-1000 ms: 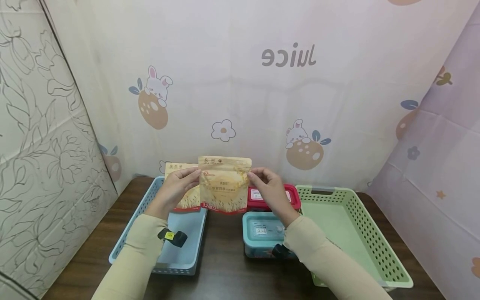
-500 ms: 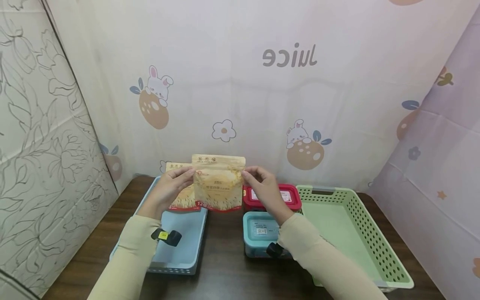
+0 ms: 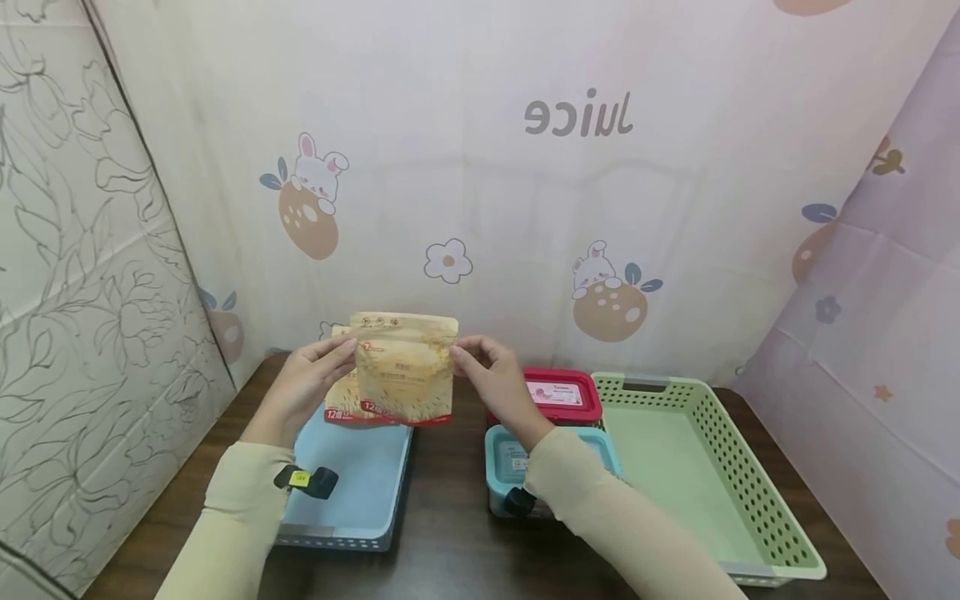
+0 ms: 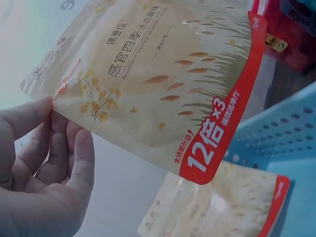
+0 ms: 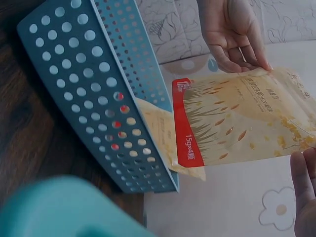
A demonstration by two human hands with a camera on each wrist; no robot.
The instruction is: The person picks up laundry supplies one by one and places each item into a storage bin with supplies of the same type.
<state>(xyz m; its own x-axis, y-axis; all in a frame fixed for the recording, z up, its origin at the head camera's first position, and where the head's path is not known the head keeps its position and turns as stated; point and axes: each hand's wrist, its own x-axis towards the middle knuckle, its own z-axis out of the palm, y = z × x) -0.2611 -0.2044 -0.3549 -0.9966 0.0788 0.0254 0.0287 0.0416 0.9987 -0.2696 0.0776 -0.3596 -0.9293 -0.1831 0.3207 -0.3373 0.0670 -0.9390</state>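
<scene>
Curtained nook — bunny-print drapes [image 3: 495,208]

The dark table [image 3: 442,525] bears baskets [image 3: 667,475] (and boxes [image 3: 501,475])

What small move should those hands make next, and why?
Probably lower the held laundry-bead pouch into the blue basket, in front of the second pouch. The left hand and right hand pinch its opposite edges, and that similar pouch sits at the basket's far end, with bare floor nearer the person.
</scene>
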